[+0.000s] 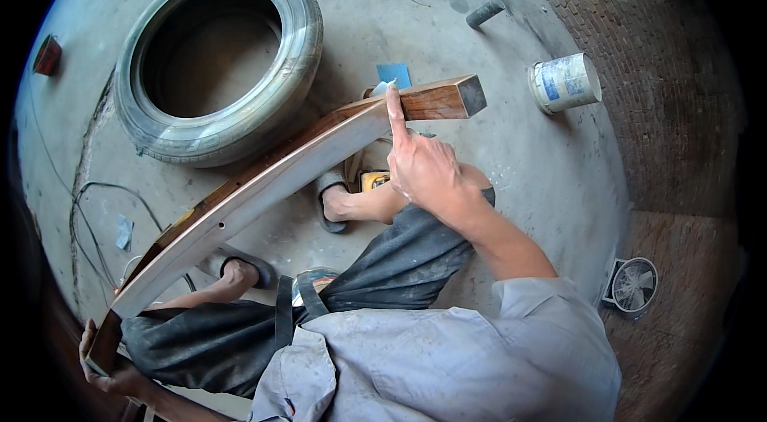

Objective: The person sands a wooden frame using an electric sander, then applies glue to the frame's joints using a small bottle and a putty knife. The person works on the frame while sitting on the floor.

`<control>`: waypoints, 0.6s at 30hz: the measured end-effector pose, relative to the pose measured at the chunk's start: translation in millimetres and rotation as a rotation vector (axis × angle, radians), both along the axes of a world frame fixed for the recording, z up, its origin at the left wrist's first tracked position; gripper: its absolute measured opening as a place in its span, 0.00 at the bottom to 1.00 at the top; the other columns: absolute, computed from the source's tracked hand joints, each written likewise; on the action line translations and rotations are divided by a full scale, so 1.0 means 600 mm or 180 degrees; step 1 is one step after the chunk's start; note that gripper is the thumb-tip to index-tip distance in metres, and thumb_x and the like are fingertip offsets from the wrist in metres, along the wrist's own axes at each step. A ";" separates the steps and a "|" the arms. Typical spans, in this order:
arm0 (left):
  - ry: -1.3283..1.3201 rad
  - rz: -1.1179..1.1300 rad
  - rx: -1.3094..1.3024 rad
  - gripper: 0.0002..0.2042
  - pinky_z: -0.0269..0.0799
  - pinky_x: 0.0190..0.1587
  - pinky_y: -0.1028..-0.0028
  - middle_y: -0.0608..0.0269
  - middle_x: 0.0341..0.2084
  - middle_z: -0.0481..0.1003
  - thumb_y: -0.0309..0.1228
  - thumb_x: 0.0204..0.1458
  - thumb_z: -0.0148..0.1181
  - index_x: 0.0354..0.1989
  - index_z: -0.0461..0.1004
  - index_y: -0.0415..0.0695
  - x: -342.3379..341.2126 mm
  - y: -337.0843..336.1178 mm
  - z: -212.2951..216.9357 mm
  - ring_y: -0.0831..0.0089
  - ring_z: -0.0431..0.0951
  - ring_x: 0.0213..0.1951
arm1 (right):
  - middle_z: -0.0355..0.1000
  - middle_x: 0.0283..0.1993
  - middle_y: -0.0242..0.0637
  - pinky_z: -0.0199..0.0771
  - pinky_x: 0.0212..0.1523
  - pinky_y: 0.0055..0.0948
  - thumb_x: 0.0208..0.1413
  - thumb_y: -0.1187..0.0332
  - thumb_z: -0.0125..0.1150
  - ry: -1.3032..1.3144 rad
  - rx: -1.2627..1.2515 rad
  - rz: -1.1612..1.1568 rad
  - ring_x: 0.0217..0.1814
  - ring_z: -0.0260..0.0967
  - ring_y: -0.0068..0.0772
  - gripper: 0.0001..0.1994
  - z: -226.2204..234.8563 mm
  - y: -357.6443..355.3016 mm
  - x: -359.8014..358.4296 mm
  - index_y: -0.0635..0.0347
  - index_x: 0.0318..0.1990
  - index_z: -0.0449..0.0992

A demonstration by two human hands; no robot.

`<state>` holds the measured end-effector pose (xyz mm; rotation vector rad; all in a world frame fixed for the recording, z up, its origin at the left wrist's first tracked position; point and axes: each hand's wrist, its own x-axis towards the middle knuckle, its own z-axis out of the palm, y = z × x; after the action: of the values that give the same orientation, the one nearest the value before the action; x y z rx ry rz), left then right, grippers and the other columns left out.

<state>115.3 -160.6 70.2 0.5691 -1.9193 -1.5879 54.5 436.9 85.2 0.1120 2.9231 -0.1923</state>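
A long, slightly bent wooden piece [276,174] slants across my lap, its near face pale grey-white with a small dark hole. Its far right end [439,100] is bare reddish-brown wood. My left hand [100,366] is closed around the dark lower-left end. My right hand [423,166] is at the upper right part, index finger stretched across the pale face and the other fingers curled. By that fingertip is a small whitish scrap [382,89]; whether the hand grips it is hard to see. Just beyond lies a blue sheet [395,74].
A large tire [300,62] lies on the concrete floor just beyond the wood. To the right are a white bucket [567,82] and a small fan [635,286]. Dark cables [100,238] run along the left; a dark red pot [48,56] is at far left.
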 end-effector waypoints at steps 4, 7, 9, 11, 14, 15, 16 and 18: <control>-0.0023 0.0024 -0.0123 0.28 0.82 0.52 0.59 0.42 0.53 0.78 0.43 0.61 0.38 0.54 0.76 0.31 -0.004 0.003 -0.002 0.51 0.81 0.53 | 0.76 0.25 0.61 0.79 0.34 0.55 0.51 0.74 0.57 -0.0076 -0.0207 -0.0193 0.28 0.77 0.64 0.51 -0.023 -0.008 0.021 0.69 0.77 0.28; 0.0058 0.0008 0.0076 0.28 0.78 0.57 0.59 0.43 0.52 0.79 0.43 0.62 0.36 0.53 0.77 0.33 -0.003 -0.008 -0.006 0.53 0.80 0.54 | 0.75 0.26 0.63 0.78 0.35 0.57 0.51 0.74 0.56 -0.0311 -0.0611 -0.0374 0.29 0.77 0.66 0.52 -0.002 -0.018 0.039 0.69 0.77 0.26; 0.0102 -0.0041 0.0140 0.28 0.77 0.58 0.60 0.43 0.52 0.80 0.43 0.63 0.35 0.53 0.77 0.34 0.000 -0.014 -0.009 0.54 0.81 0.54 | 0.75 0.25 0.64 0.77 0.35 0.58 0.51 0.74 0.56 0.0122 -0.0789 -0.0209 0.28 0.77 0.66 0.52 -0.010 -0.018 0.035 0.69 0.77 0.25; 0.0125 -0.0093 0.0066 0.28 0.78 0.56 0.60 0.44 0.51 0.80 0.43 0.62 0.35 0.53 0.77 0.34 -0.001 -0.018 -0.012 0.54 0.81 0.53 | 0.75 0.25 0.65 0.77 0.36 0.58 0.51 0.74 0.56 0.0263 -0.0860 -0.0205 0.28 0.77 0.66 0.52 -0.020 -0.024 0.028 0.70 0.77 0.25; 0.0053 -0.0008 0.0008 0.29 0.83 0.50 0.59 0.40 0.48 0.80 0.44 0.58 0.41 0.51 0.77 0.30 -0.007 -0.003 -0.001 0.51 0.83 0.48 | 0.75 0.27 0.65 0.79 0.37 0.57 0.48 0.72 0.58 -0.0086 -0.1013 -0.0087 0.28 0.77 0.65 0.53 -0.014 -0.056 0.020 0.69 0.77 0.28; 0.0009 0.0010 -0.0017 0.28 0.82 0.50 0.59 0.39 0.48 0.80 0.44 0.58 0.41 0.51 0.77 0.29 -0.009 0.003 0.002 0.51 0.83 0.48 | 0.76 0.28 0.65 0.79 0.38 0.57 0.47 0.72 0.59 -0.0062 -0.1273 0.0250 0.28 0.77 0.66 0.55 -0.020 -0.056 0.032 0.66 0.78 0.27; 0.0029 0.0060 0.0040 0.29 0.82 0.51 0.58 0.39 0.47 0.80 0.43 0.57 0.42 0.50 0.77 0.28 -0.010 0.002 0.001 0.51 0.83 0.48 | 0.76 0.26 0.62 0.78 0.35 0.57 0.50 0.72 0.58 0.0157 -0.1245 0.0302 0.27 0.77 0.64 0.52 -0.022 -0.056 0.035 0.65 0.78 0.30; 0.0075 -0.0007 -0.0052 0.28 0.81 0.52 0.58 0.39 0.47 0.80 0.43 0.57 0.42 0.50 0.78 0.29 -0.011 -0.005 0.000 0.51 0.82 0.49 | 0.75 0.23 0.58 0.76 0.32 0.58 0.53 0.74 0.57 0.0368 -0.1029 0.0124 0.25 0.76 0.63 0.50 -0.022 -0.050 0.033 0.63 0.79 0.32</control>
<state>108.7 -163.3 70.4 0.5393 -1.9144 -1.5719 74.5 406.7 72.3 -0.0072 2.9571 -0.6801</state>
